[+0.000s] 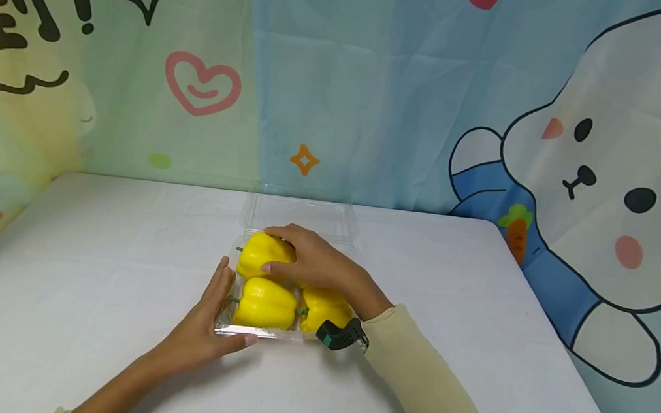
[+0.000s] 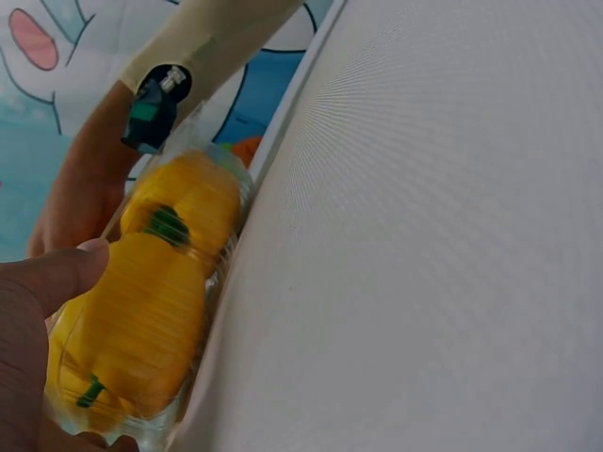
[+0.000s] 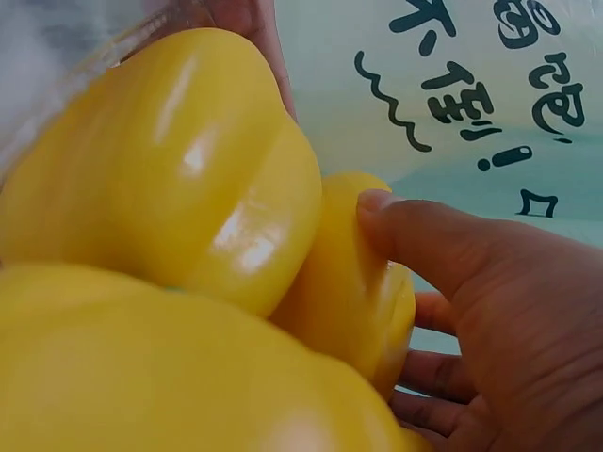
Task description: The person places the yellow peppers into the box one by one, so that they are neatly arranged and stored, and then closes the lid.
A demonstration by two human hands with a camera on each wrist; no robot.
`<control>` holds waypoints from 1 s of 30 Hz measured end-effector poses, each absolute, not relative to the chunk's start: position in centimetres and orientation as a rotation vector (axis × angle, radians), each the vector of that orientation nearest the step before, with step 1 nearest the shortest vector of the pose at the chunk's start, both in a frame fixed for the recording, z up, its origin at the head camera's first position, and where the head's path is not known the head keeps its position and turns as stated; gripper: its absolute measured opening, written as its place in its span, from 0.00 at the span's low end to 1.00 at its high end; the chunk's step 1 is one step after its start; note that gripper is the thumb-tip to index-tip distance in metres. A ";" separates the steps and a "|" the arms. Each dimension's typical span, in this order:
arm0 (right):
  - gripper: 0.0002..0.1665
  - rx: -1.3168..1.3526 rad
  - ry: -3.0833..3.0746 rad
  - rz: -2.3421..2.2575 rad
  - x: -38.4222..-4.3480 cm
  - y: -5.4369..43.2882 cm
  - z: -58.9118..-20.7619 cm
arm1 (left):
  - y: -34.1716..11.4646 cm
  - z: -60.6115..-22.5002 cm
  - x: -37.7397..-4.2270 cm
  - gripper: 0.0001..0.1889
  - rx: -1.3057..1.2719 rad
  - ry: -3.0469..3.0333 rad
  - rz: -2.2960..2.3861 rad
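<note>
A clear plastic clamshell box (image 1: 260, 333) holds yellow bell peppers with green stems. My right hand (image 1: 320, 261) reaches over it and grips the rear left bell pepper (image 1: 258, 253), thumb on the near side and fingers over the far side. In the right wrist view, the thumb presses that pepper (image 3: 353, 273). Nearer me sit a front left bell pepper (image 1: 265, 304) and a front right one (image 1: 326, 308). The right hand hides the box's rear right part. My left hand (image 1: 202, 323) rests against the box's left front corner, fingers straight along the side, thumb at the front.
The box's transparent lid (image 1: 300, 217) lies folded back toward the far table edge. A white cloth covers the table (image 1: 95, 264). Behind it hangs a printed cartoon curtain (image 1: 345, 103). A dark strapped device (image 1: 339, 334) is on the right wrist.
</note>
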State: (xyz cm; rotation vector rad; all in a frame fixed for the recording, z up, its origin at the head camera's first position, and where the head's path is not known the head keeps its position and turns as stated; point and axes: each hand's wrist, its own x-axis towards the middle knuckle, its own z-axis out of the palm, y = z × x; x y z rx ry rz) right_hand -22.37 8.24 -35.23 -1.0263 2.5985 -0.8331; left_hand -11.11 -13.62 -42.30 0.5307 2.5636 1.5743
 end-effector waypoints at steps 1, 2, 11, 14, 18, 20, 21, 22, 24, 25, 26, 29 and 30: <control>0.39 -1.035 2.595 -0.829 -22.4 8.3 -35.2 | -13.6 -42.3 -11.1 0.62 0.537 2.559 1.578; 0.39 -1.042 2.592 -0.824 -22.5 8.3 -35.2 | -13.6 -42.2 -11.1 0.61 0.538 2.553 1.583; 0.38 -1.066 2.605 -0.706 -22.5 8.2 -34.9 | -13.6 -42.0 -11.0 0.61 0.528 2.525 1.600; 0.39 -1.065 2.598 -0.683 -22.5 8.2 -34.8 | -13.6 -42.0 -11.0 0.60 0.541 2.526 1.605; 0.39 -1.075 2.589 -0.685 -22.5 8.3 -34.7 | -13.6 -42.0 -11.0 0.60 0.540 2.529 1.606; 0.39 -1.080 2.589 -0.691 -22.5 8.4 -34.7 | -13.6 -42.0 -11.0 0.60 0.538 2.536 1.600; 0.39 -1.085 2.589 -0.694 -22.6 8.5 -34.7 | -13.6 -42.0 -11.0 0.60 0.538 2.542 1.595; 0.39 -1.086 2.590 -0.695 -22.6 8.5 -34.7 | -13.6 -42.0 -11.0 0.60 0.536 2.548 1.589; 0.39 -1.085 2.588 -0.695 -22.7 8.5 -34.8 | -13.6 -42.0 -11.0 0.60 0.536 2.559 1.577; 0.39 -1.085 2.585 -0.692 -22.7 8.5 -34.8 | -13.5 -42.0 -11.0 0.61 0.532 2.559 1.574; 0.39 -1.084 2.582 -0.689 -22.7 8.5 -34.8 | -13.5 -42.0 -11.0 0.61 0.529 2.560 1.572; 0.39 -1.074 2.571 -0.681 -22.7 8.4 -34.8 | -13.6 -42.0 -11.0 0.61 0.525 2.556 1.569; 0.39 -1.070 2.568 -0.674 -22.7 8.4 -34.8 | -13.6 -42.0 -11.0 0.61 0.524 2.550 1.572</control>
